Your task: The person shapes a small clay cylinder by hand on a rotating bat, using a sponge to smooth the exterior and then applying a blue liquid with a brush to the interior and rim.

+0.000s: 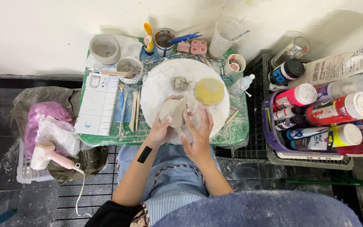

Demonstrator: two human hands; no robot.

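Note:
A flat grey slab of clay (172, 111) is held over the round white board (160, 86) on the small green table (236, 131). My left hand (159, 129) grips the slab's near left edge. My right hand (199, 133) rests beside it with fingers spread, touching the slab's right side. A rough lump of clay (180, 83) and a round yellow sponge (209, 91) lie further back on the board.
A white paint palette (98, 104), wooden tools (135, 110), clay bowls (105, 48) and a cup of brushes (164, 41) crowd the table. A basket of paint bottles (316, 117) stands right. A pink hair dryer (49, 154) and plastic bags (49, 124) lie left.

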